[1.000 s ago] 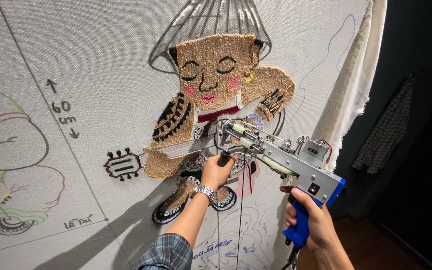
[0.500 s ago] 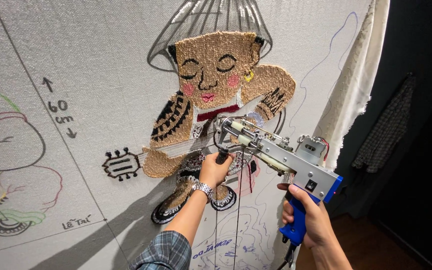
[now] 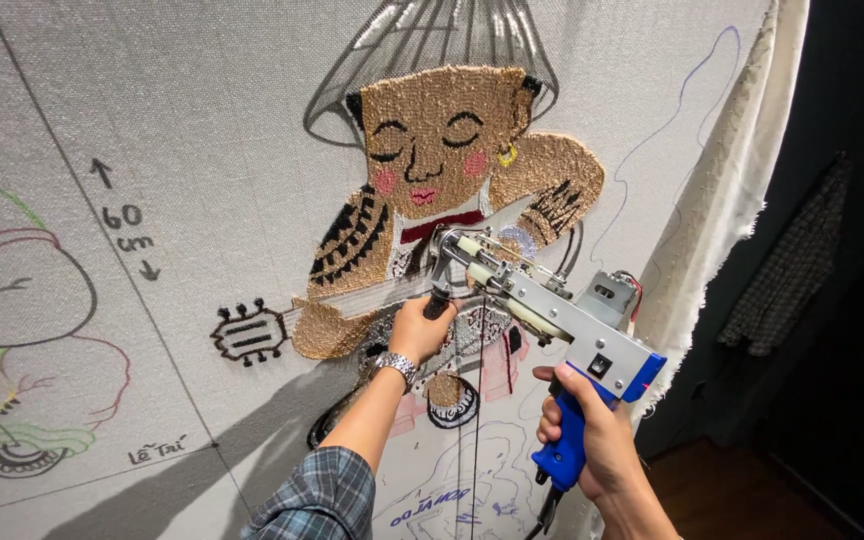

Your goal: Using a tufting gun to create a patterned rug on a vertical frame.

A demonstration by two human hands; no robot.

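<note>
Both hands grip the tufting gun (image 3: 542, 310): the left hand (image 3: 420, 328) is closed on its front handle, the right hand (image 3: 592, 440) clamped round the blue grip below. Its nose presses against the stretched cloth (image 3: 202, 150), at the chest of the tufted figure (image 3: 442, 180). Good work here calls for firm, even pressure into the cloth, the gun square to it. A yarn strand (image 3: 479, 420) hangs beneath and should run slack, clear of the wristwatch (image 3: 394, 366).
</note>
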